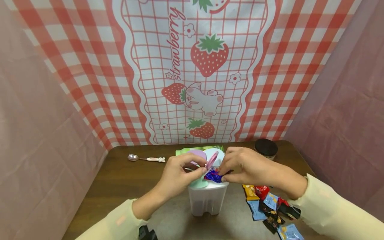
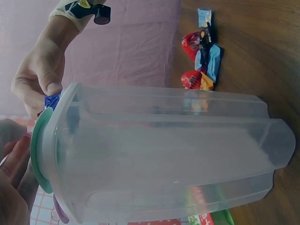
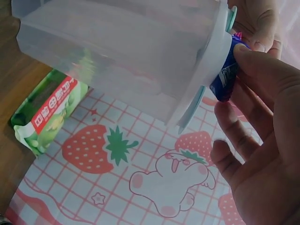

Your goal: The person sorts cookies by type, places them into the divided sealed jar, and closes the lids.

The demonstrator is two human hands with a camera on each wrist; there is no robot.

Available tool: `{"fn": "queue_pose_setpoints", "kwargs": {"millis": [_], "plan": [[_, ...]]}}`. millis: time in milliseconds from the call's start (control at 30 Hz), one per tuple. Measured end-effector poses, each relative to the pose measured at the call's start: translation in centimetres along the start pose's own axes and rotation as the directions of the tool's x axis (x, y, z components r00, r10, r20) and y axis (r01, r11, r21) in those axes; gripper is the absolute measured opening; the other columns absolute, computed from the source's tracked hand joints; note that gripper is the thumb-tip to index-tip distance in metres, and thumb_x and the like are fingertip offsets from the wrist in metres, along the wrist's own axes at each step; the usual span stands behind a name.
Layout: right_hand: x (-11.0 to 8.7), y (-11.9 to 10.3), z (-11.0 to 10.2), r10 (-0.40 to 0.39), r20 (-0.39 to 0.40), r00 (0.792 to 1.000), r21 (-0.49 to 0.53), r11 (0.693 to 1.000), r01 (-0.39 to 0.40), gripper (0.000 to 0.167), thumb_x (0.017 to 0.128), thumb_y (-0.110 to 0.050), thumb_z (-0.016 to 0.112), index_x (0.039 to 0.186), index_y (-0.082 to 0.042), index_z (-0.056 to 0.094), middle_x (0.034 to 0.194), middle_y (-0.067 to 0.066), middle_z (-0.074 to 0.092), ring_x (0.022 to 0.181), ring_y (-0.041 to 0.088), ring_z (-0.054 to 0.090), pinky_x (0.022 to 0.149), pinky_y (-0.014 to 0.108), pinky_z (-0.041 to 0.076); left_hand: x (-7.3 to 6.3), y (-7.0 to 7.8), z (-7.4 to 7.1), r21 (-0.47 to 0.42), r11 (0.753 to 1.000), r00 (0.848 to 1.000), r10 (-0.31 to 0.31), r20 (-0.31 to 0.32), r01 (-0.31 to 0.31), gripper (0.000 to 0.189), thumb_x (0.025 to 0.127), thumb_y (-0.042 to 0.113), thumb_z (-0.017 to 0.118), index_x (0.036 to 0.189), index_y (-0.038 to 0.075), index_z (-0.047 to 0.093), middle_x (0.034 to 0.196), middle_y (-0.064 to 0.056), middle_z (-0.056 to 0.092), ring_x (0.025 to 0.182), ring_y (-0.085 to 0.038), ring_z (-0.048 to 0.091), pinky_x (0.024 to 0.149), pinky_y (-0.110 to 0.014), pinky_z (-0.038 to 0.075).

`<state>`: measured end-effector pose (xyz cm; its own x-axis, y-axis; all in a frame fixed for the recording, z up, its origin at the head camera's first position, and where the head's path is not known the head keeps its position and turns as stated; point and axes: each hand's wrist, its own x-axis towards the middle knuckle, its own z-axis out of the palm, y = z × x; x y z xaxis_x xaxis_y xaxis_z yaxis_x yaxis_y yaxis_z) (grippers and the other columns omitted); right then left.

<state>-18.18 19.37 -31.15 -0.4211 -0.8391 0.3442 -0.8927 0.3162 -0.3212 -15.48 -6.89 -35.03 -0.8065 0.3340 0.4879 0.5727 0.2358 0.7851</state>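
Observation:
A tall translucent plastic container [image 1: 207, 201] stands on the table with a white lid carrying colored flaps: purple [image 1: 198, 153], pale blue [image 1: 216, 155] and mint green [image 1: 199, 182]. My left hand [image 1: 177, 170] pinches the raised pink flap [image 1: 212, 160] between thumb and fingers. At the lid's top, my right hand [image 1: 247, 165] holds a candy in a shiny blue wrapper [image 1: 213, 175]. In the right wrist view the thumb presses on this blue candy [image 3: 226, 77], which touches the white lid. The opening under the pink flap is hidden.
Several wrapped candies [image 1: 270, 205] lie in a loose pile right of the container. A black-lidded jar [image 1: 266, 148] stands at the back right. A spoon [image 1: 147, 159] lies at the back left, and a green package [image 3: 49, 110] is behind the container.

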Motion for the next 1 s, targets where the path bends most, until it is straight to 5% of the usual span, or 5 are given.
{"fn": "queue_pose_setpoints", "kwargs": {"millis": [233, 400, 600, 800, 1000], "plan": [[-0.3, 0.0, 0.1, -0.022, -0.014, 1.000, -0.076, 0.997, 0.021, 0.011, 0.091, -0.021, 0.080, 0.100, -0.027, 0.081, 0.106, -0.015, 0.072, 0.096, 0.005, 0.058, 0.079, 0.025, 0.054, 0.0, 0.1, 0.0, 0.006, 1.000, 1.000, 0.003, -0.002, -0.003, 0.013, 0.085, 0.005, 0.082, 0.095, 0.012, 0.079, 0.100, -0.003, 0.077, 0.079, -0.010, 0.074, 0.070, -0.028, 0.064], [-0.6, -0.5, 0.3, 0.107, -0.016, 0.994, -0.070, 0.992, -0.108, 0.009, 0.091, -0.027, 0.079, 0.100, -0.031, 0.076, 0.102, -0.013, 0.060, 0.088, 0.004, 0.056, 0.074, 0.023, 0.052, -0.1, 0.1, 0.0, -0.007, 1.000, 1.000, -0.007, 0.002, 0.007, 0.014, 0.085, 0.005, 0.082, 0.096, 0.012, 0.079, 0.101, -0.003, 0.077, 0.078, -0.010, 0.074, 0.069, -0.028, 0.064], [-0.6, -0.7, 0.7, 0.242, -0.063, 0.968, 0.063, 0.969, -0.238, 0.019, 0.085, -0.019, 0.085, 0.097, -0.026, 0.072, 0.090, -0.016, 0.067, 0.077, 0.001, 0.062, 0.066, 0.022, 0.056, 0.0, 0.1, 0.1, -0.007, 1.000, 1.000, 0.015, -0.010, -0.015, 0.015, 0.085, 0.006, 0.082, 0.097, 0.012, 0.079, 0.100, -0.003, 0.077, 0.078, -0.010, 0.074, 0.070, -0.029, 0.064], [-0.5, -0.2, 0.8, 0.170, -0.087, 0.982, 0.099, 0.982, -0.162, 0.015, 0.083, -0.010, 0.085, 0.093, -0.022, 0.082, 0.090, -0.014, 0.071, 0.076, 0.000, 0.062, 0.061, 0.022, 0.056, 0.0, 0.1, 0.0, -0.003, 1.000, 1.000, 0.005, -0.006, -0.005, 0.016, 0.083, 0.004, 0.082, 0.097, 0.012, 0.079, 0.101, -0.002, 0.077, 0.078, -0.010, 0.074, 0.070, -0.029, 0.064], [-0.6, -0.1, -0.3, 0.093, 0.035, 0.995, -0.013, 0.996, -0.093, 0.019, 0.088, -0.011, 0.080, 0.103, -0.023, 0.083, 0.098, -0.016, 0.071, 0.090, 0.001, 0.059, 0.072, 0.021, 0.055, 0.0, 0.2, 0.1, -0.003, 1.000, 1.000, -0.012, 0.006, 0.012, 0.016, 0.083, 0.005, 0.083, 0.097, 0.012, 0.079, 0.102, -0.002, 0.077, 0.078, -0.010, 0.074, 0.070, -0.028, 0.064]]}}
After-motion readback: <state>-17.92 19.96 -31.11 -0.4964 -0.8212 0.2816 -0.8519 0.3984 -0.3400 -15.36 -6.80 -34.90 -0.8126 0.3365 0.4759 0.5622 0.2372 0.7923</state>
